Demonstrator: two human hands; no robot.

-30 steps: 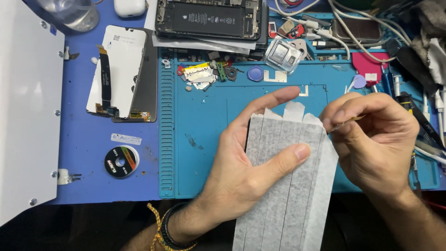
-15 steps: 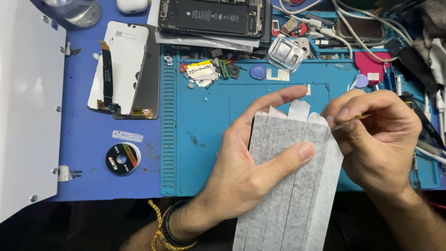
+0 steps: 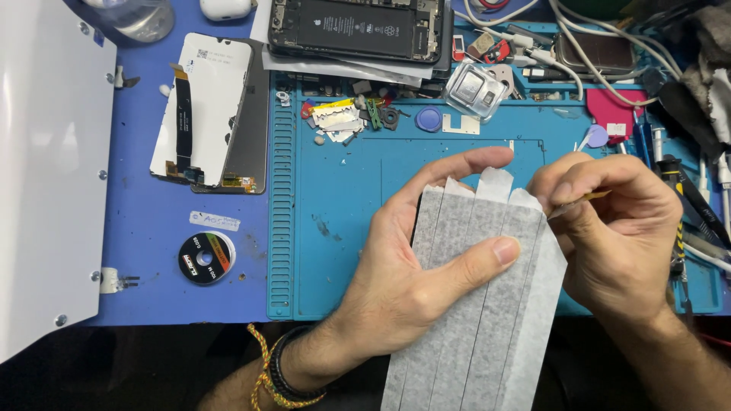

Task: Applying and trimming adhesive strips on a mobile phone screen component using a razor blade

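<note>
1. Left hand [image 3: 411,281]: grip closed on a sheet of grey adhesive strips [image 3: 480,304] with white backing; thumb pressed across the front, fingers behind, index tip showing above the top edge.
2. Sheet position: held upright-tilted above the teal work mat [image 3: 343,221], lower end running off the bottom of the view.
3. Right hand [image 3: 617,236]: fingers pinched shut on a thin yellowish tool [image 3: 582,199]; its tip meets the top right corner of the sheet. Exact kind of tool cannot be told.
4. Left wrist carries a dark band and a braided yellow-red cord [image 3: 282,369].
5. On the blue counter [image 3: 152,297], well apart from the hands: a phone screen panel [image 3: 213,114] face down, a small round tape roll [image 3: 205,257].
6. Top of view: opened phone [image 3: 358,30] with battery exposed; razor blades [image 3: 339,118] near the mat's upper edge.
</note>
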